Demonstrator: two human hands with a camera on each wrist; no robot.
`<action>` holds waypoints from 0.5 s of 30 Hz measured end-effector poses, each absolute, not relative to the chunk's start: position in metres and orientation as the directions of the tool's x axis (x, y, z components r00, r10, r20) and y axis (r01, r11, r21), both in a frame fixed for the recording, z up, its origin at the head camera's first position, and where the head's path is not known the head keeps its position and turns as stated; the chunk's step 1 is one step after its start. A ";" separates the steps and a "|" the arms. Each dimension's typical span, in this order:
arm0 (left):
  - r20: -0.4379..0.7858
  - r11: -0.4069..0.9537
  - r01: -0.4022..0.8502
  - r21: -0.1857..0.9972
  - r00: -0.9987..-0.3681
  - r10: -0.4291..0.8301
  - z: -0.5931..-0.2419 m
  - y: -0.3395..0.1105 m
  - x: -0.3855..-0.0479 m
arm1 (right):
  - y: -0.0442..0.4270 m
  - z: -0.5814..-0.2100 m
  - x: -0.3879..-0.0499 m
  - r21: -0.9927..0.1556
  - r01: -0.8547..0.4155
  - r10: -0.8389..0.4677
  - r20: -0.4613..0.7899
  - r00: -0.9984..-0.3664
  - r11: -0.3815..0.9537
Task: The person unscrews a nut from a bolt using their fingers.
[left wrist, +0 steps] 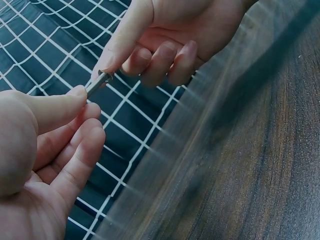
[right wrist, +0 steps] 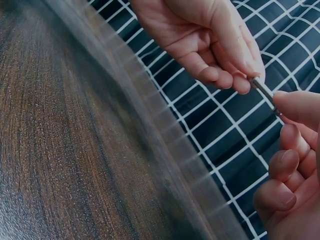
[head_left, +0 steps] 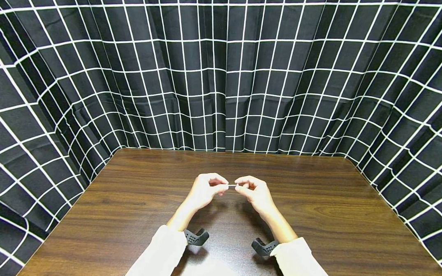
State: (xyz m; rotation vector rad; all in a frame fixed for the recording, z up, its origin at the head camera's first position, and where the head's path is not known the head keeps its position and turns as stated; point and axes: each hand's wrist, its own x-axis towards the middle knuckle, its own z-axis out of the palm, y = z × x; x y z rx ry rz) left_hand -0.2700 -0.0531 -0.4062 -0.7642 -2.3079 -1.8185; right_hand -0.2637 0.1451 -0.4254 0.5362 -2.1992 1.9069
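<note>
A short, thin metal screw (head_left: 232,185) is held level above the table between the two hands. My left hand (head_left: 205,191) pinches one end between thumb and forefinger. At the other end the thumb and forefinger of my right hand (head_left: 257,194) pinch it. The left wrist view shows a threaded-looking silver shank (left wrist: 95,87), with a wider, flared part beside the right thumb. In the right wrist view the silver shank (right wrist: 264,90) spans the gap between the fingertips. Fingertips cover both ends, so the exact shape of the head is unclear.
Beneath the hands lies a dark brown wood-grain table (head_left: 148,200). A black curtain with a white grid (head_left: 223,80) stands behind it and along both sides. Dark grey wrist mounts (head_left: 197,237) sit at the white sleeves (head_left: 160,254).
</note>
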 end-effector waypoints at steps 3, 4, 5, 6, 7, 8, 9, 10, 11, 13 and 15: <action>0.384 0.154 0.450 0.880 -0.862 0.331 -0.395 -0.054 -0.262 | 0.144 -0.420 -0.261 -0.914 -0.389 -0.158 0.370 -0.915 0.113; 0.384 0.153 0.451 0.879 -0.861 0.334 -0.393 -0.054 -0.260 | 0.144 -0.417 -0.258 -0.913 -0.390 -0.162 0.371 -0.915 0.115; 0.384 0.155 0.452 0.878 -0.860 0.335 -0.392 -0.054 -0.259 | 0.143 -0.413 -0.256 -0.914 -0.390 -0.165 0.369 -0.915 0.115; 0.382 0.158 0.451 0.878 -0.861 0.336 -0.391 -0.054 -0.258 | 0.142 -0.409 -0.253 -0.915 -0.387 -0.166 0.366 -0.916 0.116; 0.381 0.160 0.451 0.878 -0.861 0.337 -0.390 -0.054 -0.258 | 0.142 -0.406 -0.251 -0.917 -0.381 -0.168 0.360 -0.918 0.115; 0.382 0.162 0.452 0.877 -0.861 0.336 -0.390 -0.054 -0.258 | 0.141 -0.403 -0.249 -0.917 -0.382 -0.173 0.360 -0.917 0.117; 0.382 0.165 0.453 0.876 -0.861 0.336 -0.390 -0.054 -0.258 | 0.141 -0.401 -0.247 -0.914 -0.387 -0.177 0.364 -0.915 0.121; 0.382 0.166 0.453 0.876 -0.862 0.334 -0.390 -0.054 -0.257 | 0.141 -0.400 -0.247 -0.910 -0.396 -0.180 0.371 -0.911 0.125; 0.382 0.164 0.452 0.877 -0.862 0.334 -0.390 -0.054 -0.257 | 0.141 -0.401 -0.247 -0.907 -0.402 -0.184 0.377 -0.908 0.127; 0.378 0.156 0.446 0.881 -0.863 0.334 -0.391 -0.053 -0.258 | 0.141 -0.406 -0.250 -0.903 -0.408 -0.181 0.382 -0.906 0.138; 0.374 0.145 0.440 0.886 -0.865 0.335 -0.391 -0.053 -0.257 | 0.142 -0.413 -0.255 -0.907 -0.393 -0.165 0.369 -0.915 0.153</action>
